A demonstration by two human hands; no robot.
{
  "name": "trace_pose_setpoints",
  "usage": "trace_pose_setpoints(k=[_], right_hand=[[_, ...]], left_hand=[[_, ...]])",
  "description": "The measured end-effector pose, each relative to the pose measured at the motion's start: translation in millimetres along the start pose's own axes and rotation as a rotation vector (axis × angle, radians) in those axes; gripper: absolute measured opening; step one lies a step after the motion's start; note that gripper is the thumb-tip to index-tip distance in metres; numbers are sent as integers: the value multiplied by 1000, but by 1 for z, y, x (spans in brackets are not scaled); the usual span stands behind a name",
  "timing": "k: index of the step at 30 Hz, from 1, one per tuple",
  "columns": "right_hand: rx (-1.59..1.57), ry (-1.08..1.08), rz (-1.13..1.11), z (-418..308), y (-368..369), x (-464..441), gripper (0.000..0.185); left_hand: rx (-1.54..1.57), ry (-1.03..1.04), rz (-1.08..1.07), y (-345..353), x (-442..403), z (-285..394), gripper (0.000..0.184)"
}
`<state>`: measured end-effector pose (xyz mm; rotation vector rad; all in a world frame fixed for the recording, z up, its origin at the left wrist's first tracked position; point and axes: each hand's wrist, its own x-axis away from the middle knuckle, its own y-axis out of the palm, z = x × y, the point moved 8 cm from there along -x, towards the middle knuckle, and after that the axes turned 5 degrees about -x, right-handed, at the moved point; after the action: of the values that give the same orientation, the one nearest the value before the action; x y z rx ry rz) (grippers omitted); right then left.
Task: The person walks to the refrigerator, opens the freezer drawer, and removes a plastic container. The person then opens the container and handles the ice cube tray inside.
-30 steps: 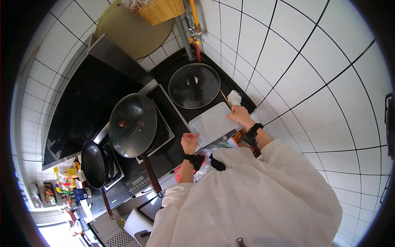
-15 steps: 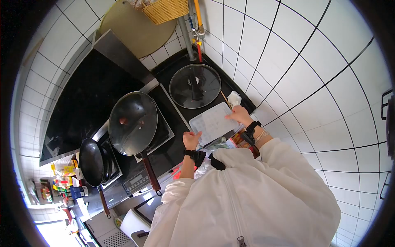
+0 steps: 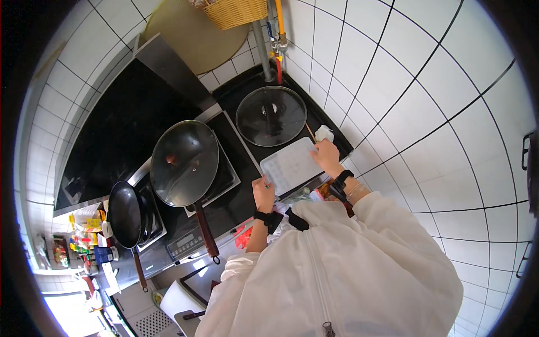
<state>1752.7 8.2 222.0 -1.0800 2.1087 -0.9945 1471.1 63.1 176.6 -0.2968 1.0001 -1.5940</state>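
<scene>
A flat, translucent white plastic container rests on the black counter near the corner. Its surface looks cloudy, and what is inside is not clear. My left hand grips its left edge with the fingers curled. On the opposite edge, my right hand has its fingers closed around the side. A crumpled white piece, perhaps tissue or a bag, lies just beyond my right fingers. Behind the container is a round glass lid with a black handle.
A glass-covered wok with a wooden handle sits on the cooktop to the left. Farther left is a dark frying pan. Bottles and packets crowd the far-left counter. A tiled wall rises on the right; a wicker basket hangs above.
My left hand has moved slightly up along the container's left edge, and its thumb no longer lies out over the top. My right hand stays on the right edge. The view has shifted slightly.
</scene>
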Motion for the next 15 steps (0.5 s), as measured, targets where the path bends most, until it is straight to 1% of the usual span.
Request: trace_pose_setpoints(k=[2, 3, 6, 8, 9, 12, 15], right_hand=[[34, 5, -2, 1, 3, -6, 24], [36, 53, -9, 6, 7, -11, 23], [34, 172, 3, 15, 12, -22, 21], [16, 215, 52, 8, 2, -25, 21], [22, 203, 29, 6, 2, -27, 19], [31, 185, -44, -4, 2, -29, 15], [30, 224, -122, -7, -1, -24, 18]], left_hand=[[-17, -8, 4, 5, -2, -5, 35], [-25, -11, 6, 2, -7, -1, 35], [167, -323, -90, 3, -17, -12, 29], [255, -383, -243, 30, -20, -42, 25], [298, -412, -320, 33, -24, -41, 23], [534, -666, -364, 28, -21, -40, 17], [626, -741, -380, 27, -20, -37, 17]])
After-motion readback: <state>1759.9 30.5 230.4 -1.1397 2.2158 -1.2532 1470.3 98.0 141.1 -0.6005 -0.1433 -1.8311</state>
